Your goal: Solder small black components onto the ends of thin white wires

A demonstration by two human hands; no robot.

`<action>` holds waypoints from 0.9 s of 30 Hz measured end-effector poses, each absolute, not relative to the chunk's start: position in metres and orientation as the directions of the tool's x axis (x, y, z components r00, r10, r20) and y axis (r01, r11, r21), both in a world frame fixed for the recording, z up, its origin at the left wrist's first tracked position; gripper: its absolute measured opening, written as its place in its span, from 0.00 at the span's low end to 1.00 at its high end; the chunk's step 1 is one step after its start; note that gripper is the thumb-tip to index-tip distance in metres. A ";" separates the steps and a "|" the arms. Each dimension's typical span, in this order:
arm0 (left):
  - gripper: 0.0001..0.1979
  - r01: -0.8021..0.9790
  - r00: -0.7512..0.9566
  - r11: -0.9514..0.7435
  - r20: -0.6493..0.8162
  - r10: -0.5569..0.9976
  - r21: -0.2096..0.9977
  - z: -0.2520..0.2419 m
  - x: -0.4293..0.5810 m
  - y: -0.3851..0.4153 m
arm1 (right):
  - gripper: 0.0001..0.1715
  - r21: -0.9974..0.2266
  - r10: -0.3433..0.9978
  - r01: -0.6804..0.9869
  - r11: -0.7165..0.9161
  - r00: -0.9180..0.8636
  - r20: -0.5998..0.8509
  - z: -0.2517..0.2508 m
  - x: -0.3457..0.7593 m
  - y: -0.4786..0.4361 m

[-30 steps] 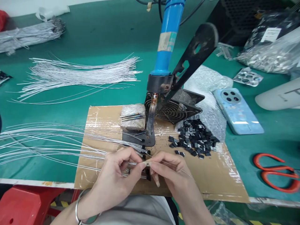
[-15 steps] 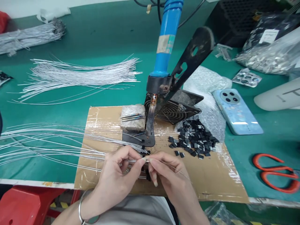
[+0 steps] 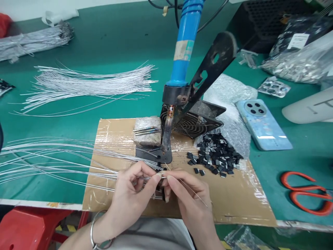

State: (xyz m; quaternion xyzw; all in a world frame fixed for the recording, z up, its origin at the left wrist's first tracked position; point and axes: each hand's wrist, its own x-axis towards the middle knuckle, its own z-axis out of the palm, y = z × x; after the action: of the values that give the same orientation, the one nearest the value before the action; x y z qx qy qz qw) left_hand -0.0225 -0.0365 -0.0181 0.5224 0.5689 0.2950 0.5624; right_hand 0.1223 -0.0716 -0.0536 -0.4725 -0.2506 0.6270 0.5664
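Left hand [image 3: 134, 192] and right hand [image 3: 194, 198] meet at lower centre, fingertips almost touching! Thumb and forefinger of the left pinch a white wire [image 3: 163, 177]; the right pinches it too, just beside, its thumb near the left one. And there's a fine strand [image 3: 194, 192] slanting across the right hand; where it ends up between those fingers is too small to tell.

Beneath them lies the cardboard [image 3: 234, 203], and loose wires [image 3: 52, 144] sweep in from the left edge, black ends bunched near the fingers. Just above centre, a blue iron [image 3: 182, 62] points tip-down in its black stand [image 3: 220, 55], a pale block [image 3: 147, 138] to the left of the tip, a fan [image 3: 191, 123] to the right. Black pieces [image 3: 218, 152] are heaped right of centre! Out right: phone [image 3: 267, 126], and below it, orange-handled scissors [image 3: 309, 201]. Upper left, a thick bundle [image 3: 96, 81] stretches across the green table [image 3: 117, 38].
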 end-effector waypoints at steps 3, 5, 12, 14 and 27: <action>0.13 0.236 0.183 0.287 -0.332 0.925 0.929 -0.016 -0.022 -0.035 | 0.06 -0.853 0.940 -0.467 -0.233 0.119 -0.321 -0.050 0.122 -0.071; 0.12 0.226 0.178 0.280 -0.322 0.930 0.933 -0.016 -0.020 -0.036 | 0.06 -0.831 0.917 -0.485 -0.272 0.130 -0.376 -0.048 0.121 -0.070; 0.12 0.255 0.130 0.223 -0.262 0.956 0.941 -0.024 -0.017 -0.043 | 0.06 -0.784 0.916 -0.561 -0.265 0.107 -0.386 -0.054 0.116 -0.070; 0.12 0.241 0.119 0.219 -0.252 0.960 0.946 -0.026 -0.016 -0.045 | 0.06 -0.771 0.910 -0.582 -0.259 0.120 -0.397 -0.055 0.115 -0.070; 0.11 0.215 0.117 0.228 -0.257 0.959 0.950 -0.021 -0.018 -0.041 | 0.09 -0.782 0.913 -0.556 -0.283 0.095 -0.398 -0.056 0.121 -0.066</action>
State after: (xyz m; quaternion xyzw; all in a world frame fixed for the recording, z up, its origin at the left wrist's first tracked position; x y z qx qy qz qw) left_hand -0.0178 -0.0412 -0.0211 0.5170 0.5680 0.3446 0.5398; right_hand 0.1211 -0.0658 -0.0560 -0.4737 -0.1884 0.6457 0.5685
